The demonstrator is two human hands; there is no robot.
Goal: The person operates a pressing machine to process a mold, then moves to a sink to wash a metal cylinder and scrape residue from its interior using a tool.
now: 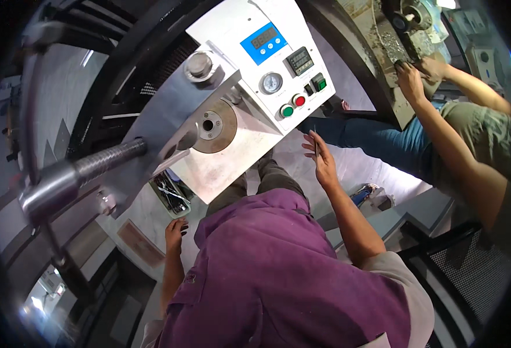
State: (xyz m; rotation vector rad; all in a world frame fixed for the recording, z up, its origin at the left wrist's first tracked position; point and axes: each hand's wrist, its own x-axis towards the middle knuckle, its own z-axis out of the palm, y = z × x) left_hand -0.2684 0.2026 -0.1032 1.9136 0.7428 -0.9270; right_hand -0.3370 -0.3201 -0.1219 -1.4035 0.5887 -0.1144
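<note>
My right hand (325, 165) is raised just off the right corner of the white machine, below its buttons. Its fingers are closed around a thin grey rod-like piece (316, 148), whose kind is too small to tell. Hanging low on the left, my left hand (175, 233) has loosely bent fingers with some space between them and nothing visible in them. It is nearest to a green tray (181, 210) of metal tools on the floor. Before me stands the white machine (232, 165), with a round metal die (219, 124) in its bed.
A steel press arm with a threaded screw (107, 162) juts out to the left above the bed. The control panel carries a gauge (271, 83) and green and red buttons. On the right another person (458, 139) works at a dirty bench. A black mesh chair (470, 267) stands at lower right.
</note>
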